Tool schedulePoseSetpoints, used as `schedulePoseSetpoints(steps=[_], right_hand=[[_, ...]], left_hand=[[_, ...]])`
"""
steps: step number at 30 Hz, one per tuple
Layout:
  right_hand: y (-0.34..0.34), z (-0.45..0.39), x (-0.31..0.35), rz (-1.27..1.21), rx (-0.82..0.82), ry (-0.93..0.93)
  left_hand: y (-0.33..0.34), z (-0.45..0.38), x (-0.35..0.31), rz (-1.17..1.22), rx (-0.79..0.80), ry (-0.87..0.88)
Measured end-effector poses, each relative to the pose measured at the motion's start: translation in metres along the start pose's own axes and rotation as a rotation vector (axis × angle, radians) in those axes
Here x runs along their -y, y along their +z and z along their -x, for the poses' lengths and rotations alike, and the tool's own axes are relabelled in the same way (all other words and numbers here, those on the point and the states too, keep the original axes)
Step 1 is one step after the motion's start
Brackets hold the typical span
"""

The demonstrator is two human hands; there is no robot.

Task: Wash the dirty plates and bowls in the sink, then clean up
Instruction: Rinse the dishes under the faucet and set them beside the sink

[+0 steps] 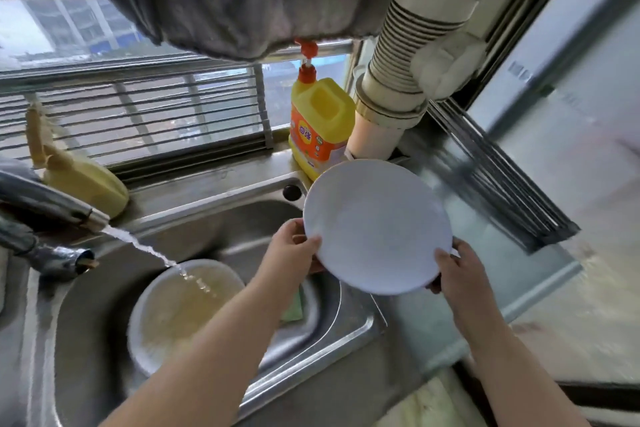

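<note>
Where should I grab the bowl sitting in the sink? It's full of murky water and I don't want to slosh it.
Take the bowl by its rim, two opposite sides, coming from above. It sits upright and brimful under the tap stream, so a level two-handed lift seems safest. Both hands, left hand and right hand, currently hold the white plate.

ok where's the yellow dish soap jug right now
In the head view, the yellow dish soap jug stands on the ledge behind the sink's far right corner, just above the held white plate.

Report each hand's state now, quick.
Left hand: grips the white plate at its left edge.
Right hand: grips the same plate's lower right edge.
</note>
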State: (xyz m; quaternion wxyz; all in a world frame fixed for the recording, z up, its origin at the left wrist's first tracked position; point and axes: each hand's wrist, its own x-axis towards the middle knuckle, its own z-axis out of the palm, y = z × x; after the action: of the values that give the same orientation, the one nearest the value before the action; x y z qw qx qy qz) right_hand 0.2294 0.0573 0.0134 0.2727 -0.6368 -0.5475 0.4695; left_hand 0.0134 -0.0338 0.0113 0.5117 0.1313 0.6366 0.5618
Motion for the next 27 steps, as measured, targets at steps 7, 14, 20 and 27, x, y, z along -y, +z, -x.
schedulePoseSetpoints(steps=[7, 14, 20, 27], right_hand=[[0.001, -0.041, -0.005, -0.092, 0.001, 0.077], [0.012, -0.061, -0.009, -0.087, 0.014, 0.066], [0.017, -0.068, -0.021, -0.068, 0.003, 0.057], [0.02, -0.043, -0.013, 0.183, -0.289, -0.143]], left_hand=[[0.032, -0.054, 0.001, -0.041, -0.011, -0.048], [0.03, -0.069, 0.004, -0.073, -0.046, -0.058], [0.029, -0.073, 0.01, -0.071, -0.058, -0.105], [0.015, -0.057, 0.016, -0.171, -0.089, -0.032]])
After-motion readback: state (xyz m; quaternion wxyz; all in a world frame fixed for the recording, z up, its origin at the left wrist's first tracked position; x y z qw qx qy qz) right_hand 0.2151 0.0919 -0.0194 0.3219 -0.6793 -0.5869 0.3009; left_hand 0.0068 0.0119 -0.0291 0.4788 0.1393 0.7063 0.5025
